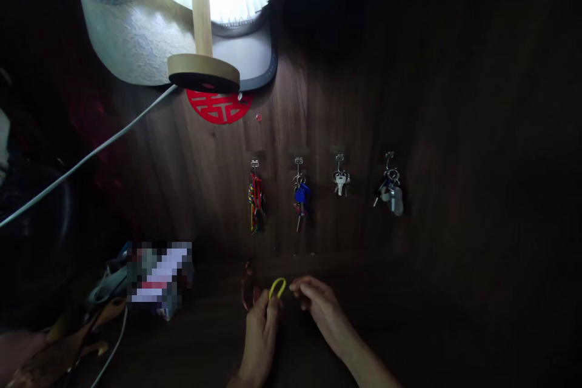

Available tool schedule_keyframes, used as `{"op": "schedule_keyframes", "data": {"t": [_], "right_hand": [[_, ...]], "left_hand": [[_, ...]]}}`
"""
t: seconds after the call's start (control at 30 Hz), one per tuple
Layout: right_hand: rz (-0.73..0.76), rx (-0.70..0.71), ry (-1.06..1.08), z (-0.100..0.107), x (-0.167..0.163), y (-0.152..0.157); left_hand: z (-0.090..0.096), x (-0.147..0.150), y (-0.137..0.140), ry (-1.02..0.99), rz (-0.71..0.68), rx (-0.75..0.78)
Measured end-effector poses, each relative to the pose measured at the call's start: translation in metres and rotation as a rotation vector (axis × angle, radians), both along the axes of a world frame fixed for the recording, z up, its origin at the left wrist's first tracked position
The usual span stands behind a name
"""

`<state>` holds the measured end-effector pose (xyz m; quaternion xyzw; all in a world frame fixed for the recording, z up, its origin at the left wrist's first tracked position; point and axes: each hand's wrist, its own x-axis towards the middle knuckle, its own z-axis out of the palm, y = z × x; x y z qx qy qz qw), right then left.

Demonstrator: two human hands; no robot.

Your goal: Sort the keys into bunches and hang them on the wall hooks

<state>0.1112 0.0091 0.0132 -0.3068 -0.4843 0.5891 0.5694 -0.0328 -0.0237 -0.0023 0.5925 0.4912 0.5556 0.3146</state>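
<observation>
My left hand (262,318) is closed, thumb and fingers pinching a yellow cord loop (278,287) that sticks up above the fingertips. A dark reddish-brown loop (246,286) shows just left of this hand; whether the hand holds it too I cannot tell. My right hand (318,303) hovers just right of the yellow loop, apart from it. Its thumb and fingers are drawn together, and anything between the tips is too small to make out. Above the hands hang a red key bunch (256,200), a blue-tagged key bunch (301,194), silver keys (340,183) and another key bunch (393,193).
The keys hang from wall hooks (299,160) on a dark wood panel (318,109). A lit lamp (202,18) with a white cable (95,151) hangs before caps (127,42) and a red paper cutout (220,107). A blurred box (161,279) stands lower left among clutter.
</observation>
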Motion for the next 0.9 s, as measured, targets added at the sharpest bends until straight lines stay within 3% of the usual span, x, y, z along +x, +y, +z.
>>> {"op": "schedule_keyframes", "data": {"t": [0.1,0.27,0.47,0.6,0.77,0.9], "right_hand": [[-0.047,0.038,-0.130,-0.005,0.002,0.000],[-0.068,0.114,-0.265,-0.005,0.000,-0.005],[-0.045,0.313,-0.386,0.015,-0.001,-0.011],[0.044,0.437,-0.463,0.028,-0.001,-0.016],[-0.029,0.379,-0.447,0.043,-0.004,-0.013],[-0.154,0.319,-0.473,0.067,-0.008,0.004]], "left_hand": [[-0.002,0.003,0.003,-0.171,-0.084,-0.144],[-0.005,0.004,0.006,-0.299,-0.153,-0.190],[-0.014,0.008,0.014,-0.533,-0.430,-0.418],[-0.019,0.012,0.018,-0.616,-0.509,-0.492],[-0.009,0.010,0.019,-0.571,-0.502,-0.430],[0.003,-0.010,0.017,-0.465,-0.493,-0.501]]}}
